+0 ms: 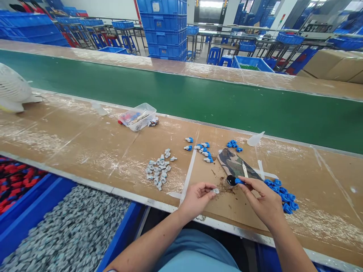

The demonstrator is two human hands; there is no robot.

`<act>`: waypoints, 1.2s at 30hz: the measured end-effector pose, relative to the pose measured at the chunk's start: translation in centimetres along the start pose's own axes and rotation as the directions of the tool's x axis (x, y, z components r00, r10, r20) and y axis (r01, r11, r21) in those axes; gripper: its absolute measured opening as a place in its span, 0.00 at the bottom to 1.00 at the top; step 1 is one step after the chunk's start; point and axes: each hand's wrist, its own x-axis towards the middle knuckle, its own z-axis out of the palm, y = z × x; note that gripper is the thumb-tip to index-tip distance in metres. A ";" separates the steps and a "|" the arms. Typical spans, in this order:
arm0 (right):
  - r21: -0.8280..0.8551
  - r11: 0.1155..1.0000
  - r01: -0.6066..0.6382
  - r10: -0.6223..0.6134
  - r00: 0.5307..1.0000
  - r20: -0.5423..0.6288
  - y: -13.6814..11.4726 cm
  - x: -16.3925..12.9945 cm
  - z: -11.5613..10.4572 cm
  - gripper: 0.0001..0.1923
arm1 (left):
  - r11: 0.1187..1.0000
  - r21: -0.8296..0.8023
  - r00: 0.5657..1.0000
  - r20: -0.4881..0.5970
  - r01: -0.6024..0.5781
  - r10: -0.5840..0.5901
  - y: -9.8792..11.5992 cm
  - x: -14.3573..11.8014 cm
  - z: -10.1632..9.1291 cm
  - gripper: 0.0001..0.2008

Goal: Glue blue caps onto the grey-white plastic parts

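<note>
Pinching a small grey piece [216, 190] between thumb and fingers, the left hand [197, 199] sits low over the cardboard-topped bench [99, 151]. The right hand [265, 202] grips a blue piece [240, 181] at the edge of a small pot [231, 180] of dark stuff; whether the piece dips in, I cannot tell. Just beyond the pot lies a camouflage-patterned pad [232, 161] with a white stick [244, 169] by it. Loose blue pieces [286, 198] heap to the right of the right hand, and grey pieces [160, 170] spread to the left of the left hand. Farther out, paired grey-and-blue pieces [204, 149] lie near the pad, a clear plastic box [144, 119] stands near the green belt [170, 90], and a blue bin [121, 230] of grey parts sits below the bench edge at left.
</note>
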 end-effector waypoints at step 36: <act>0.343 0.911 -0.230 0.117 0.941 0.319 -3.6 -2.1 1.4 0.07 | 0.997 -0.080 0.990 0.139 0.018 -0.007 0.2 -1.0 0.6 0.17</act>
